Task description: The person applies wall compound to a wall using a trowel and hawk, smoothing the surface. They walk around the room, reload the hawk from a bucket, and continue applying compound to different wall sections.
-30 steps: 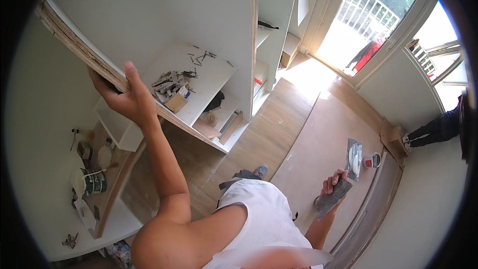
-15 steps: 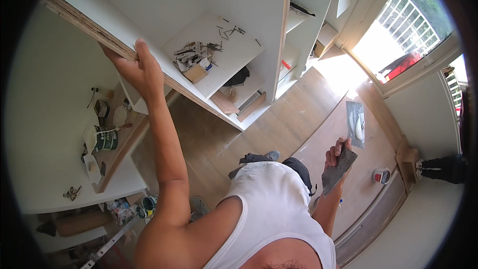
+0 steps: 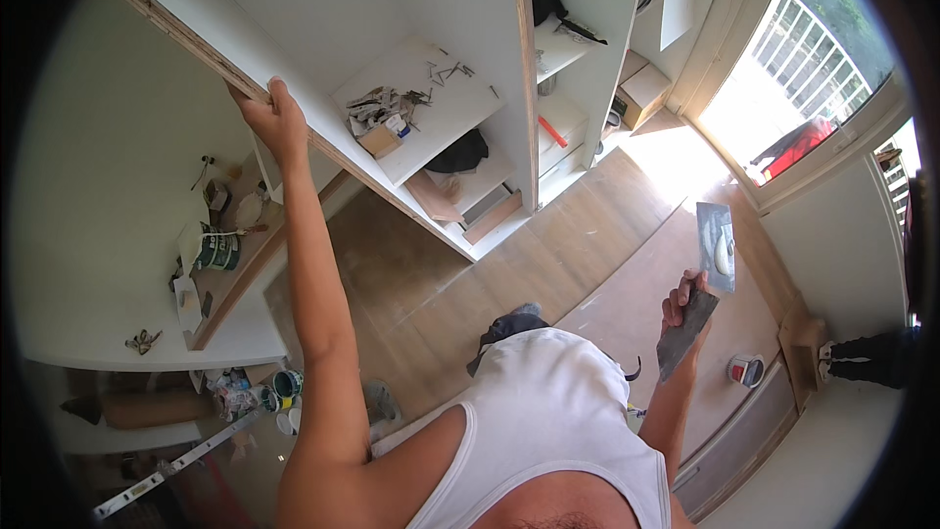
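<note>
At the upper left my left hand (image 3: 275, 124) is closed over the raw front edge of an upright cabinet side panel (image 3: 176, 24). Its thumb lies on the white inner face, and the other fingers go out of sight on the outer side. On the right, low over the floor area, my right hand (image 3: 684, 300) is closed on a flat grey filling knife (image 3: 688, 333), whose blade covers part of the wrist. A rectangular metal trowel (image 3: 716, 225), with a rounded whitish piece on it, extends beyond the same fingers; its grip is hidden.
Inside the white cabinet, a shelf (image 3: 416, 162) bears loose hardware and a small box (image 3: 380, 140). A small tub (image 3: 746, 369) stands at right near a pale board (image 3: 627, 304). A long level (image 3: 176, 465) leans lower left, beside buckets (image 3: 285, 387). A glazed door (image 3: 813, 69) is upper right.
The view has shifted slightly. My left hand stays on the panel edge. My right hand, with the filling knife and the trowel, has moved a little to the right in the picture.
</note>
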{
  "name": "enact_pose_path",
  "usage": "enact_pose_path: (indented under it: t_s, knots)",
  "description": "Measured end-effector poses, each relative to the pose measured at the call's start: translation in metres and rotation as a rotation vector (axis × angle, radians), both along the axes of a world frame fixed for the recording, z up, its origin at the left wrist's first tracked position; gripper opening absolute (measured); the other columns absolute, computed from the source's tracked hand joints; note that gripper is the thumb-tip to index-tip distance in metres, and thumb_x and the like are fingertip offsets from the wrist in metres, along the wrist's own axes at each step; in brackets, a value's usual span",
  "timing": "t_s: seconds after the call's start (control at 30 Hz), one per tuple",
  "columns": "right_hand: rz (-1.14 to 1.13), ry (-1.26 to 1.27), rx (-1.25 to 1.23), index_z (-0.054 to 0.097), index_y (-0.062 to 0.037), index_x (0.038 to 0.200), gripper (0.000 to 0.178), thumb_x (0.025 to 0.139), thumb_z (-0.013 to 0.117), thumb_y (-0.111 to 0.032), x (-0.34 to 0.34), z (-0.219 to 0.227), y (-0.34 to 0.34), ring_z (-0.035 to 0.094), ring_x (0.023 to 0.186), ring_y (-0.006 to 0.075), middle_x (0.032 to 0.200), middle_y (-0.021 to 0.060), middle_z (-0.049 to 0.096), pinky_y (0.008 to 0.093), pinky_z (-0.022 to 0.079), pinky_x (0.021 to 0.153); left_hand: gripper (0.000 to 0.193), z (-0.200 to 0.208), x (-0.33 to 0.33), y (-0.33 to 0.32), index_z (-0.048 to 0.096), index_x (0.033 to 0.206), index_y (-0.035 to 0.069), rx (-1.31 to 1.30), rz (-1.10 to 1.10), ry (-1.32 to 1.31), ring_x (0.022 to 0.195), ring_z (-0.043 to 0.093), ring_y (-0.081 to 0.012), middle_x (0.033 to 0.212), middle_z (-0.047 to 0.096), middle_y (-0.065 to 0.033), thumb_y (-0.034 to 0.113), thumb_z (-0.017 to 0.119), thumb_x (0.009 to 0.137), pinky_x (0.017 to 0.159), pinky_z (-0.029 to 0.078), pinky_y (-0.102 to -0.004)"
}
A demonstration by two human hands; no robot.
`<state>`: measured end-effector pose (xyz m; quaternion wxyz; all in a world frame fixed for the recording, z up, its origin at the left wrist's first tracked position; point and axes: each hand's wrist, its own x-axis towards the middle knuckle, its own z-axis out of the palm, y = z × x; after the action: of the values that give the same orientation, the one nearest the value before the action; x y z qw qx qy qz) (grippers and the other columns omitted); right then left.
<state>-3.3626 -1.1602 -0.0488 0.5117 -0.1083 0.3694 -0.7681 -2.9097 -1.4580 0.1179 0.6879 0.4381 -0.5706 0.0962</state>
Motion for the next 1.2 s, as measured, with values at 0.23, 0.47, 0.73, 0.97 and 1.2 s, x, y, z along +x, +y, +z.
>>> enact_pose_path:
  t_s: [0.23,0.47,0.73,0.97,1.2]
  knots:
    - [0.023,-0.009,0.052,0.053,-0.0017,0.097,0.026,0.102,0.046,-0.026,-0.02,-0.007,0.012,0.034,0.037,0.0068,0.061,-0.0003,0.044,0.0204,0.028,0.034,0.049,-0.003,0.012,-0.005,0.035,0.132,-0.015,0.087,0.03,-0.051,0.094,0.061,-0.0275,0.112,0.058,-0.0256,0.006,0.049,0.09,0.092,0.044,-0.0366]
    - [0.032,-0.03,0.082,0.053,-0.0033,0.097,0.027,0.102,0.046,-0.029,-0.014,-0.007,0.015,0.033,0.037,0.0066,0.06,-0.0012,0.044,0.0214,0.026,0.034,0.048,0.011,0.013,0.008,0.041,0.128,-0.014,0.42,-0.003,0.092,0.111,0.054,-0.0264,0.122,0.053,-0.0246,0.015,0.055,0.092,0.097,0.041,-0.037]
    - [-0.061,-0.016,0.131,0.054,-0.004,0.095,0.029,0.102,0.045,-0.031,-0.025,-0.022,0.046,0.034,0.036,0.0069,0.06,-0.0012,0.046,0.0217,0.026,0.035,0.061,0.169,-0.001,-0.011,0.045,0.125,-0.011,-0.033,0.068,-0.037,0.111,0.057,-0.0289,0.12,0.057,-0.0212,0.034,0.064,0.089,0.098,0.044,-0.0377]
    - [-0.122,-0.053,0.14,0.054,-0.0043,0.095,0.028,0.102,0.045,-0.031,-0.022,-0.027,0.049,0.033,0.036,0.0069,0.06,-0.0007,0.046,0.0216,0.026,0.034,0.045,0.21,0.035,-0.042,0.047,0.117,-0.013,0.104,0.322,-0.077,0.089,0.066,-0.0361,0.101,0.064,-0.0251,0.021,0.059,0.09,0.084,0.051,-0.0433]
    - [-0.05,-0.07,0.07,0.054,-0.0041,0.097,0.031,0.101,0.046,-0.033,-0.013,-0.034,0.045,0.034,0.034,0.0077,0.056,-0.0003,0.048,0.0218,0.025,0.032,0.059,0.208,-0.006,-0.017,0.027,0.14,-0.011,-0.126,0.15,-0.164,0.121,0.051,-0.0397,0.133,0.046,-0.031,0.011,0.054,0.092,0.103,0.04,-0.041]
